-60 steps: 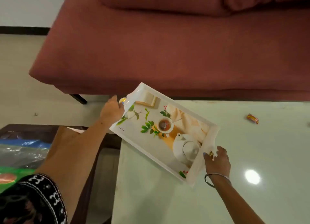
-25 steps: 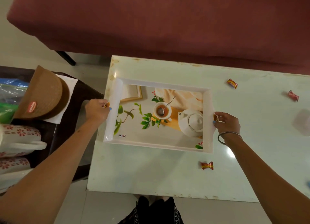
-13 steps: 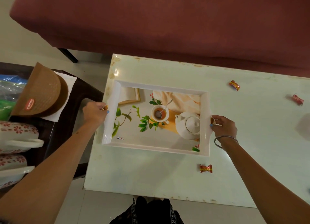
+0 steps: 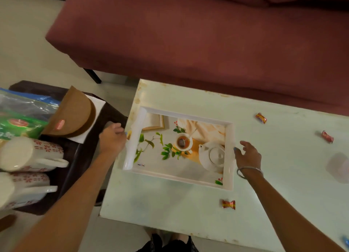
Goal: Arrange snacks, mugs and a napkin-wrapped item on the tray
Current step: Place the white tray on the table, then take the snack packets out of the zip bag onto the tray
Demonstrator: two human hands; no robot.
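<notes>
A small dark logo sits in the near-left corner of the tray [image 4: 136, 138], too blurred to read, and the red labels on the brown half-round packet [image 4: 73, 113] and the green packet [image 4: 20, 127] are equally illegible. The white tray, printed with a teapot, a teacup and green leaves, lies flat on the pale table [image 4: 170, 200] near its left end. The left hand [image 4: 112, 140] is at the tray's left handle, fingers curled and touching its outer edge; whether they clamp it cannot be told. The right hand [image 4: 249, 155] is at the right rim, fingers spread apart and loose, the fingertips just touching or just off the rim, a metal bangle [image 4: 249, 171] on the wrist. Nothing lies on the tray. Three wrapped candies are plain on the table: one [image 4: 228, 204] near the tray's near-right corner, one [image 4: 261, 118] beyond its far-right corner, one [image 4: 327, 137] farther right. On the dark side table [image 4: 83, 157] to the left lie two white mugs with red flower patterns [image 4: 30, 153], [image 4: 22, 189] on their sides, and the brown packet rests on a white napkin [image 4: 94, 108]. A maroon sofa [image 4: 188, 34] stands behind.
</notes>
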